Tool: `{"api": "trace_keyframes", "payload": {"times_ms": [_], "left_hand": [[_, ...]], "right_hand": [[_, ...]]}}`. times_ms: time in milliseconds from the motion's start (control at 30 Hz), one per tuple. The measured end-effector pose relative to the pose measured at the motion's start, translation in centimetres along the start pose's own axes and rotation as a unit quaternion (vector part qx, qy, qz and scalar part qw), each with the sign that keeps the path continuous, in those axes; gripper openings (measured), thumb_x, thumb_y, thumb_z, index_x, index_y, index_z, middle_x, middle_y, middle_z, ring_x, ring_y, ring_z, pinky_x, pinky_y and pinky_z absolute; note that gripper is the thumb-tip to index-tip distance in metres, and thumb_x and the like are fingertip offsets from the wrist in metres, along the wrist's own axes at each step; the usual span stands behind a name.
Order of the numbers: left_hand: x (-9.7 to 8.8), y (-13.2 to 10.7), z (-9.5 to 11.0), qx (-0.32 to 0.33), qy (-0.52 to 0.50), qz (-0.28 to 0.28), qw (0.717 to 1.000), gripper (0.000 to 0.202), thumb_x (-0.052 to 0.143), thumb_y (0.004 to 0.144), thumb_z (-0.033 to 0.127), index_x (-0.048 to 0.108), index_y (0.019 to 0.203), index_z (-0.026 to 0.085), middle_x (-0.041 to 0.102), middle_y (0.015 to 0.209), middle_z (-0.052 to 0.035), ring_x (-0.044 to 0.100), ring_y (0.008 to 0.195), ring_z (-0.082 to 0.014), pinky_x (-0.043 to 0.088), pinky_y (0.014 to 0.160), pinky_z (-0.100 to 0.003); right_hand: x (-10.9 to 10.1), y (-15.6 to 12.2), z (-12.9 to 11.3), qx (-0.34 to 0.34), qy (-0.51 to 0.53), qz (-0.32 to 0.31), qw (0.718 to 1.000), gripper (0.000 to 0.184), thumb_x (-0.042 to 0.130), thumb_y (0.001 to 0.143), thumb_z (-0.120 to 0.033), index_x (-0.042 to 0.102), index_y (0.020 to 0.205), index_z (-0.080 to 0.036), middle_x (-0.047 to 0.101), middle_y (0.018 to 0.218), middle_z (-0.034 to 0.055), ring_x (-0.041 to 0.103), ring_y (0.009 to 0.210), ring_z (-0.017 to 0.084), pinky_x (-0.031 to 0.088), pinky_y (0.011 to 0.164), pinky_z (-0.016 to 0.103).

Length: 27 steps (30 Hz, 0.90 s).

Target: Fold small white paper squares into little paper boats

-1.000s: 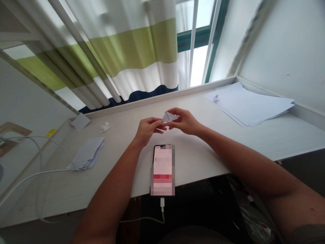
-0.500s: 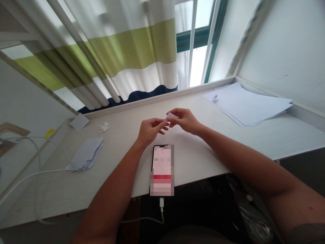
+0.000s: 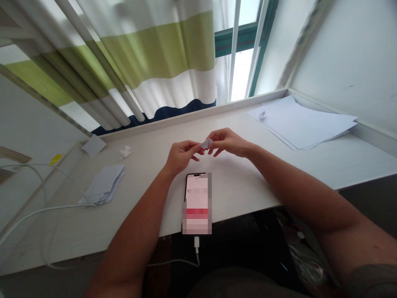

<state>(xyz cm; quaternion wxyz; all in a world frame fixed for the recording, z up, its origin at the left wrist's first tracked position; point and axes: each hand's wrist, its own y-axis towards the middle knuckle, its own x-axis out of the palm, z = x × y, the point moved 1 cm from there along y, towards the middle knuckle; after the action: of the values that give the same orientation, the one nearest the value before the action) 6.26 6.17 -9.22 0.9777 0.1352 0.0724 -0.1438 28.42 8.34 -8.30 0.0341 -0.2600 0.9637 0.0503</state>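
A small folded piece of white paper (image 3: 206, 144) is held up between my two hands, over the middle of the white desk (image 3: 155, 190). My left hand (image 3: 182, 156) pinches its left end between thumb and fingers. At the other end, my right hand (image 3: 228, 142) grips it with thumb and forefinger, the remaining fingers curled loosely below. Part of the paper is hidden behind the fingertips. Just below the hands lies a phone (image 3: 197, 203) with a lit screen, partly blurred out, at the desk's front edge.
Large white sheets (image 3: 310, 124) lie at the back right with a small folded paper (image 3: 262, 116) on them. On the left are a stack of paper squares (image 3: 104, 186), a single square (image 3: 94, 145), crumpled paper (image 3: 125, 152) and white cables (image 3: 46, 215). A charging plug (image 3: 196, 242) meets the phone.
The right hand has shifted its grip, with its fingers more spread, and the paper shows a smaller, pointed shape. The whole view has tilted slightly.
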Motion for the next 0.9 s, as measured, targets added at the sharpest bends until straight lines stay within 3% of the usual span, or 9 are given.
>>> {"api": "trace_keyframes", "payload": {"times_ms": [167, 300, 400, 500, 700, 800, 900], "left_hand": [[-0.3, 0.0, -0.3, -0.013, 0.011, -0.03, 0.999, 0.033, 0.087, 0.084, 0.046, 0.083, 0.094, 0.015, 0.082, 0.085, -0.0103, 0.08, 0.08, -0.0237, 0.065, 0.062, -0.032], [-0.3, 0.0, -0.6, -0.023, 0.007, -0.046, 0.999, 0.037, 0.085, 0.086, 0.051, 0.082, 0.093, 0.014, 0.082, 0.085, -0.0111, 0.079, 0.078, -0.023, 0.064, 0.061, -0.032], [-0.4, 0.1, -0.6, -0.019, -0.003, -0.011, 1.0, 0.043, 0.082, 0.089, 0.056, 0.079, 0.094, 0.014, 0.082, 0.086, -0.0116, 0.079, 0.079, -0.0233, 0.065, 0.06, -0.032], [-0.3, 0.2, -0.4, -0.012, -0.005, 0.027, 1.0, 0.045, 0.08, 0.09, 0.059, 0.076, 0.094, 0.014, 0.081, 0.085, -0.0111, 0.079, 0.078, -0.0235, 0.065, 0.059, -0.032], [0.6, 0.0, -0.6, 0.004, -0.01, 0.014, 1.0, 0.042, 0.079, 0.092, 0.056, 0.075, 0.101, 0.015, 0.081, 0.088, -0.0109, 0.08, 0.079, -0.023, 0.064, 0.058, -0.03], [1.0, 0.1, -0.8, 0.025, -0.013, 0.054, 0.998, 0.045, 0.088, 0.084, 0.048, 0.069, 0.112, 0.019, 0.081, 0.093, -0.0062, 0.08, 0.076, -0.0212, 0.064, 0.058, -0.029], [1.0, 0.2, -1.0, 0.063, -0.011, 0.098, 0.993, 0.038, 0.093, 0.078, 0.038, 0.069, 0.101, 0.021, 0.079, 0.09, -0.0018, 0.08, 0.076, -0.0201, 0.065, 0.06, -0.029]], "right_hand": [[-0.1, 0.1, 0.4, -0.008, -0.066, -0.01, 0.998, 0.027, 0.092, 0.082, -0.037, 0.079, 0.085, -0.013, 0.082, 0.083, 0.0093, 0.078, 0.073, 0.018, 0.064, 0.063, 0.026], [-0.4, 0.1, 1.0, -0.037, -0.088, -0.046, 0.994, 0.033, 0.091, 0.084, -0.042, 0.08, 0.092, -0.012, 0.082, 0.086, 0.0095, 0.078, 0.069, 0.018, 0.065, 0.063, 0.029], [-0.3, 0.1, 1.1, -0.071, -0.073, -0.034, 0.994, 0.042, 0.085, 0.091, -0.045, 0.076, 0.115, -0.012, 0.081, 0.086, 0.008, 0.079, 0.073, 0.019, 0.067, 0.068, 0.033], [0.2, 0.2, 1.2, -0.12, -0.074, -0.006, 0.99, 0.062, 0.088, 0.088, -0.044, 0.065, 0.138, -0.016, 0.079, 0.091, 0.0049, 0.078, 0.075, 0.019, 0.067, 0.069, 0.034], [0.6, 0.8, 2.0, -0.159, -0.063, 0.07, 0.983, 0.037, 0.087, 0.088, -0.046, 0.076, 0.106, -0.015, 0.064, 0.067, -0.004, 0.071, 0.066, 0.016, 0.068, 0.071, 0.038], [0.5, 0.9, 2.2, -0.155, -0.054, 0.091, 0.982, 0.038, 0.087, 0.087, -0.047, 0.076, 0.105, -0.015, 0.071, 0.071, -0.0008, 0.075, 0.068, 0.018, 0.065, 0.067, 0.035], [0.6, 1.0, 2.1, -0.161, -0.052, 0.103, 0.98, 0.039, 0.086, 0.087, -0.049, 0.075, 0.105, -0.016, 0.074, 0.072, 0.0004, 0.075, 0.066, 0.018, 0.064, 0.065, 0.034]]}}
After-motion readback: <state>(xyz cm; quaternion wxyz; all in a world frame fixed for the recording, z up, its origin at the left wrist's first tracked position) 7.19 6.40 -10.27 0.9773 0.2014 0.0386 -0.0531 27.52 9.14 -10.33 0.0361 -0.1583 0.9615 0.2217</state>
